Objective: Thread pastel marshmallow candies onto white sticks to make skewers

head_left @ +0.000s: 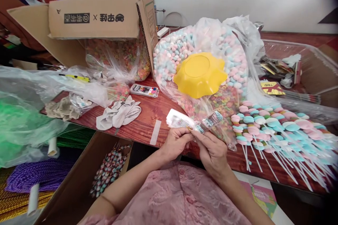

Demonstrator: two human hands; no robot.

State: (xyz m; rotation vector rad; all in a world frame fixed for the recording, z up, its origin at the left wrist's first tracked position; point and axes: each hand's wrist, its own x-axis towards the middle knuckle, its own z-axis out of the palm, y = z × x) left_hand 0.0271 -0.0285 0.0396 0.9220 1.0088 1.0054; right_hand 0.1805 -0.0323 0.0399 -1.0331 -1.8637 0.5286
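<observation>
Both hands meet at the table's front edge, low in the middle of the view. My right hand [213,149] is closed, thumb and fingers pinching a small printed plastic packet [211,121] with teal and dark markings. My left hand [174,144] pinches at the near end of the same packet, where something small and gold-coloured shows between the fingertips. Just beyond the left fingers lies a whitish, partly clear sheet or stack of bags [176,117]; whether it joins the packet I cannot tell. The yellow scalloped bowl [198,74] sits upside down behind, on bags of candy.
Candy skewers [277,130] on white sticks are piled at the right, beside a clear plastic tub [317,59]. At the left are a cardboard box [97,17], grey gloves [118,112], a yellow cutter [76,77] and a strip of tape [155,132]. An open carton [71,172] stands below.
</observation>
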